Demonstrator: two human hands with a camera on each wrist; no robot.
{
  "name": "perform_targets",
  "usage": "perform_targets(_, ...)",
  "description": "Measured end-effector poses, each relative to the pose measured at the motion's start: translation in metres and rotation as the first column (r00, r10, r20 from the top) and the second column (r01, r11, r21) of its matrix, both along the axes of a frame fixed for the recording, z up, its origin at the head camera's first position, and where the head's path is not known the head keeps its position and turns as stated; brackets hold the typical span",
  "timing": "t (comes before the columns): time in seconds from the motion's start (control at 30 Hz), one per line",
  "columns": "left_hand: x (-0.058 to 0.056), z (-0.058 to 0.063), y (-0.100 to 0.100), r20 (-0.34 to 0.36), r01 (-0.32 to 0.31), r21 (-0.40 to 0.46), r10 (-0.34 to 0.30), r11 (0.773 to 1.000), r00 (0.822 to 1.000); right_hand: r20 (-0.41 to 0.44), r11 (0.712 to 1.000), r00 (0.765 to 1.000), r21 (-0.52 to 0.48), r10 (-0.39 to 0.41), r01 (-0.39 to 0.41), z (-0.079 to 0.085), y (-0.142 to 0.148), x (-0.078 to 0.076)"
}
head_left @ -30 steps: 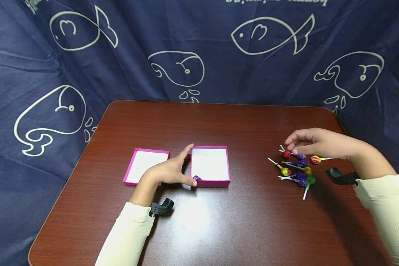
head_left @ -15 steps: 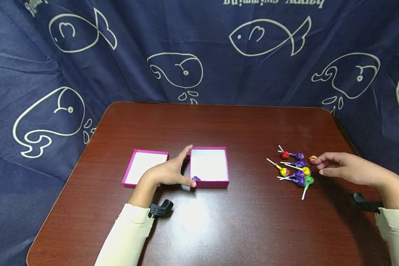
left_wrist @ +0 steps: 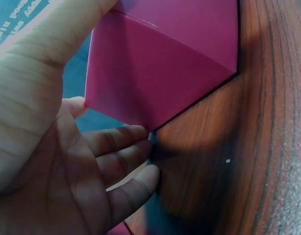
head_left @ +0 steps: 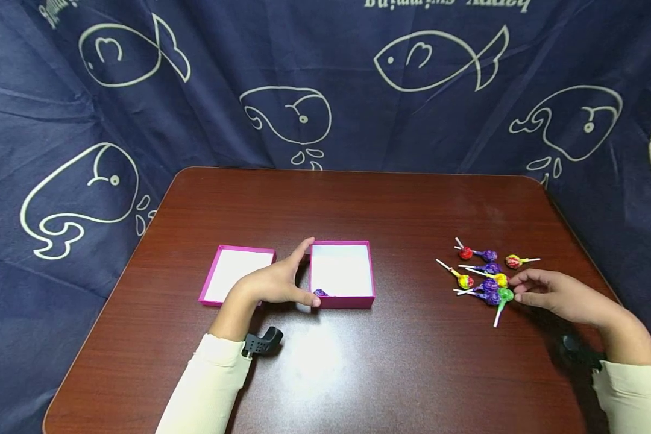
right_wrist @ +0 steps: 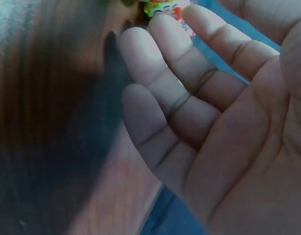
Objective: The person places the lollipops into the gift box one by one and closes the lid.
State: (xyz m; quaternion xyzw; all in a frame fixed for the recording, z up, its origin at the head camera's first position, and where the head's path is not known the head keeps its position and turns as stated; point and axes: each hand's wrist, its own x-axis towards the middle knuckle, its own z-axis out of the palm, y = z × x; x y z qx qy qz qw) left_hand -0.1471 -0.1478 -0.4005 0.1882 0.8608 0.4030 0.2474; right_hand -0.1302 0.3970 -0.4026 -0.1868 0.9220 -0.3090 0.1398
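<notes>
My left hand [head_left: 271, 282] spans the left side of an open pink box [head_left: 344, 302], thumb at the near corner and index finger at the far one. The left wrist view shows the other fingertips close to the box's pink side wall [left_wrist: 140, 73]. Inside the box's near-left corner sits a purple-wrapped lollipop [head_left: 320, 292]. My right hand [head_left: 566, 296] holds nothing, its fingers loosely bent. Its fingertips are right beside a green lollipop [head_left: 505, 295] and a yellow lollipop [head_left: 500, 279]. The right wrist view shows bright wrapper [right_wrist: 163, 9] beyond the fingertips.
Several more lollipops lie loose around there, among them a red one [head_left: 465, 253], a red-and-yellow one [head_left: 513, 261] and purple ones [head_left: 490, 269]. A shallow pink lid [head_left: 241, 274] lies left of the box. Behind the brown table [head_left: 358, 205] hangs a blue cloth [head_left: 352, 120].
My right hand has moved from above the red lollipop, past the red-and-yellow one, nearer to me beside the green and yellow lollipops. The left hand has stayed at the box.
</notes>
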Motion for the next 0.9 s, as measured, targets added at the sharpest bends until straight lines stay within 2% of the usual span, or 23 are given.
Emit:
perform_targets(0.27,0.001,0.002,0.000,-0.004,-0.004,-0.010,0.004,1.000,1.000,-0.019,0.998,0.998,0.026,-0.054,0.055,-0.008,-0.005,0.004)
perform_targets(0.57,0.000,0.001,0.001,0.001,-0.005,-0.015,0.005,1.000,1.000,0.014,0.990,0.992,0.072,-0.125,0.124,-0.011,-0.011,0.008)
perform_targets(0.9,0.000,0.002,0.001,-0.003,0.000,-0.018,0.000,1.000,1.000,-0.024,0.987,0.989,0.070,-0.144,0.145,-0.013,-0.014,0.009)
